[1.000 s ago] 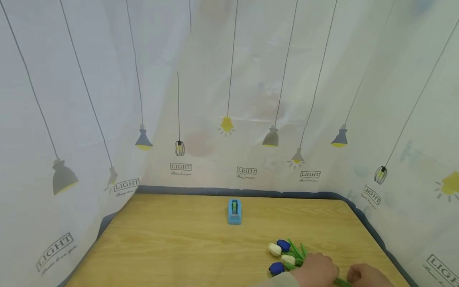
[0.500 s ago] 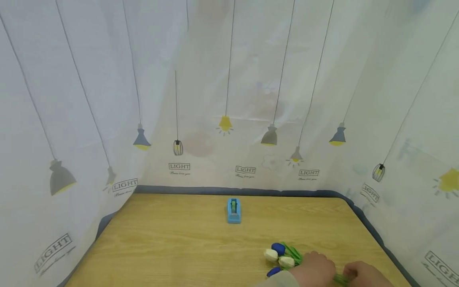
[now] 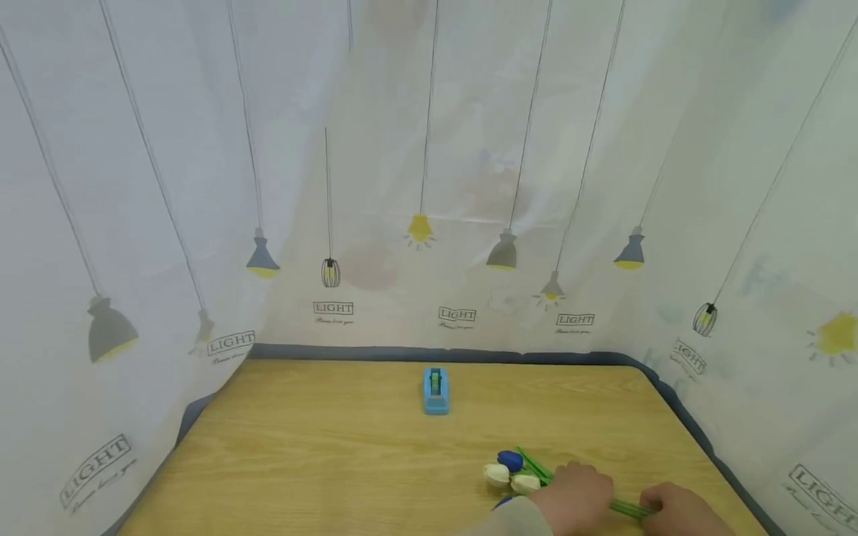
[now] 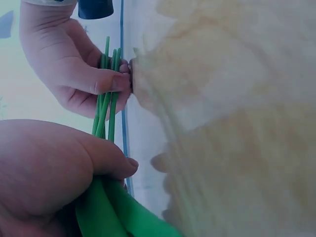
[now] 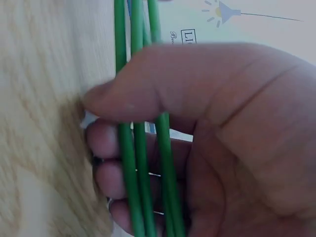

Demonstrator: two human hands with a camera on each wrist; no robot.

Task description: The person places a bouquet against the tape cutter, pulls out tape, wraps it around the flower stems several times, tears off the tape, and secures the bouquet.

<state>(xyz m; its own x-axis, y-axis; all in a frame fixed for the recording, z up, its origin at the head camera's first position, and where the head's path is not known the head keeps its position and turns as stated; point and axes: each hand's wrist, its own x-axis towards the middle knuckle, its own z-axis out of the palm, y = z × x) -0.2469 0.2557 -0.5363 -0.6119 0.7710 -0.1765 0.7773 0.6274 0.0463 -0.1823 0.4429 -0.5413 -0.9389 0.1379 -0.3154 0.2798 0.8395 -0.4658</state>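
Note:
A bunch of tulips, blue heads and white heads (image 3: 525,484), lies low over the table at the front right, heads to the left. My left hand (image 3: 578,493) grips the bunch just behind the heads; in the left wrist view its thumb (image 4: 116,160) crosses the stems above broad green leaves (image 4: 106,210). Farther along, my right hand (image 3: 684,510) holds the bare green stems (image 3: 630,508) near their ends. The right wrist view has its thumb (image 5: 128,96) over several stems (image 5: 131,173), with curled fingers behind them. The left palm hides the middle of the bunch.
A blue tape dispenser (image 3: 436,402) with a green roll stands at the back middle of the wooden table (image 3: 302,439). White cloth (image 3: 402,149) printed with hanging lamps walls the table at the back and both sides.
My left hand and the tulip heads have shifted left, so more stem shows between my hands. The right hand stays on the stems, nearly in place. The head view has tilted slightly.

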